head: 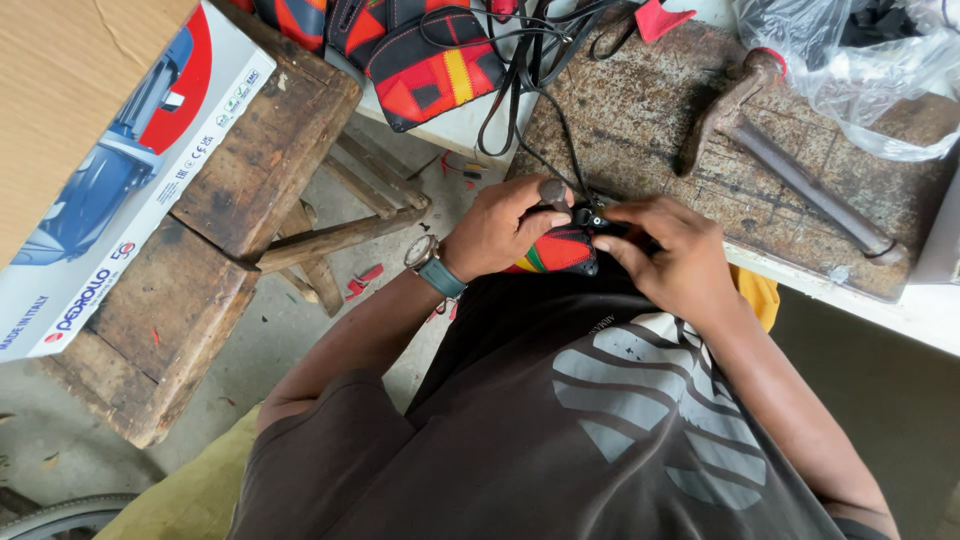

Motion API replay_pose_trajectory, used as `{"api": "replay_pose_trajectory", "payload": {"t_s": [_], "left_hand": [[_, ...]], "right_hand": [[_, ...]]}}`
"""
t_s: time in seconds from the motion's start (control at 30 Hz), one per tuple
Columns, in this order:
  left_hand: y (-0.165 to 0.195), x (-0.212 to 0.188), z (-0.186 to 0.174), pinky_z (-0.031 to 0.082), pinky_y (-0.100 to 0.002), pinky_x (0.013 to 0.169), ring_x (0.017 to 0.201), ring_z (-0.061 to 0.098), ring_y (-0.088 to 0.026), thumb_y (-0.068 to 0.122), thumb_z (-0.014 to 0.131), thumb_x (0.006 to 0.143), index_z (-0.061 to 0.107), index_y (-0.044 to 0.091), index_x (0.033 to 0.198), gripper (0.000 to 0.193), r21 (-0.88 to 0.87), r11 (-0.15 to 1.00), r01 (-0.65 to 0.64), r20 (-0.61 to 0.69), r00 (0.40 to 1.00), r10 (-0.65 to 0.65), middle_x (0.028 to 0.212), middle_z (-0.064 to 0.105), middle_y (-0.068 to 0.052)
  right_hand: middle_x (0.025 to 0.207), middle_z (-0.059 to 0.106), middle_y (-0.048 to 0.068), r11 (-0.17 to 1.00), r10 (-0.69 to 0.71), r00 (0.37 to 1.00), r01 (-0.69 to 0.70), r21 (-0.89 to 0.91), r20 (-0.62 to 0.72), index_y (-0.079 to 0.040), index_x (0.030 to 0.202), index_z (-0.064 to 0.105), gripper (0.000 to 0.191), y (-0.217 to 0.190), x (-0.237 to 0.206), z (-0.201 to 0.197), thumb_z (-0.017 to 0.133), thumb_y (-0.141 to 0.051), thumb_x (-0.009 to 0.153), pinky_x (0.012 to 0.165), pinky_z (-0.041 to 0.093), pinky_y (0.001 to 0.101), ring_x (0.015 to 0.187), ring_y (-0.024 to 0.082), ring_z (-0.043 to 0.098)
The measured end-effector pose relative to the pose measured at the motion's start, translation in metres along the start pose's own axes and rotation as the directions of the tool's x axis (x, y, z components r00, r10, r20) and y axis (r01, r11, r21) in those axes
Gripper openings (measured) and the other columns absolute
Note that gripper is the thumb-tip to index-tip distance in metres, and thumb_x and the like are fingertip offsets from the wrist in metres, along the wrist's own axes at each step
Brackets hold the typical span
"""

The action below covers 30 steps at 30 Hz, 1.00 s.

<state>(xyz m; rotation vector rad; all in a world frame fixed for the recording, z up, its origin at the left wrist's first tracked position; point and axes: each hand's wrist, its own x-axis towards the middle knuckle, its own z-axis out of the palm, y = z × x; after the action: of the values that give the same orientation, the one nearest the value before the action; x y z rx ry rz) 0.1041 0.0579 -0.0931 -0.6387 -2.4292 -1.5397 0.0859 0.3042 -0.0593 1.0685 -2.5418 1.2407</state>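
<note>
Bare concrete floor (300,330) below, littered with small red scraps. At far right, a worn, stained desk (640,110) with a pale front edge; at left, a rough wooden stool (200,290) carrying a long cardboard box (120,190) printed in white, blue and red. Seen from above, a dark brown shirt with a grey striped print, filling the near middle of the view.

On the desk, lying slantwise from far middle to near right, an old hammer (780,165) with a rusty head. Behind it at far right, a crumpled clear plastic bag (860,70). At far middle, a finished patchwork bag (420,60) in red, black and yellow, with black straps (530,70) trailing toward the near edge.

Held against the desk's near edge, just in front of the chest, a small patchwork pouch (558,250) in red, green and black, long axis running left to right. Gripped from the left by the left hand (500,230), watch on the wrist, fingers curled closed over the pouch's top and thumb pressed near a black clasp (588,216). Closed in from the right, the right hand (665,250), fingertips pinched on that clasp at the pouch's far-right corner. Both hands touching the pouch, meeting at the clasp; right hand nearer to the fitting itself.
</note>
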Motion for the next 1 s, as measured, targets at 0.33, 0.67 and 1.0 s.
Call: {"api": "replay_pose_trajectory", "payload": {"t_s": [0.33,0.67,1.0], "left_hand": [[-0.001,-0.001,-0.006,0.058,-0.033,0.086,0.099,0.076,-0.025,0.013,0.071,0.099,0.066,0.004,0.114,0.018,-0.068,0.998,0.000,0.024,1.000,0.001,0.105,0.074,-0.009],[-0.009,0.001,-0.004,0.056,-0.041,0.091,0.106,0.069,-0.035,0.014,0.065,0.102,0.063,0.001,0.117,0.020,-0.002,0.998,-0.062,0.094,0.994,0.062,0.113,0.070,-0.015],[-0.006,-0.003,0.001,0.054,-0.045,0.080,0.095,0.067,-0.038,0.018,0.071,0.098,0.063,0.002,0.104,0.019,0.134,0.984,-0.117,0.049,0.993,0.111,0.103,0.067,-0.016]], "right_hand": [[0.105,0.076,0.013,0.997,0.068,0.997,-0.067,-0.032,0.040,-0.003,0.108,0.076,0.019,0.012,0.013,0.014,0.080,-0.012,0.091,0.080,0.060,0.0370,0.093,0.030,0.075],[0.097,0.071,0.011,0.574,0.126,0.974,-0.228,-0.786,-0.190,-0.008,0.110,0.077,0.045,0.058,-0.013,-0.076,0.085,-0.047,0.088,0.075,0.054,0.0415,0.087,0.030,0.064],[0.087,0.060,0.003,0.874,0.464,0.857,-0.404,0.269,-0.223,-0.002,0.120,0.062,0.031,0.068,-0.009,-0.106,0.075,-0.029,0.113,0.067,0.045,0.0296,0.068,0.011,0.054]]}}
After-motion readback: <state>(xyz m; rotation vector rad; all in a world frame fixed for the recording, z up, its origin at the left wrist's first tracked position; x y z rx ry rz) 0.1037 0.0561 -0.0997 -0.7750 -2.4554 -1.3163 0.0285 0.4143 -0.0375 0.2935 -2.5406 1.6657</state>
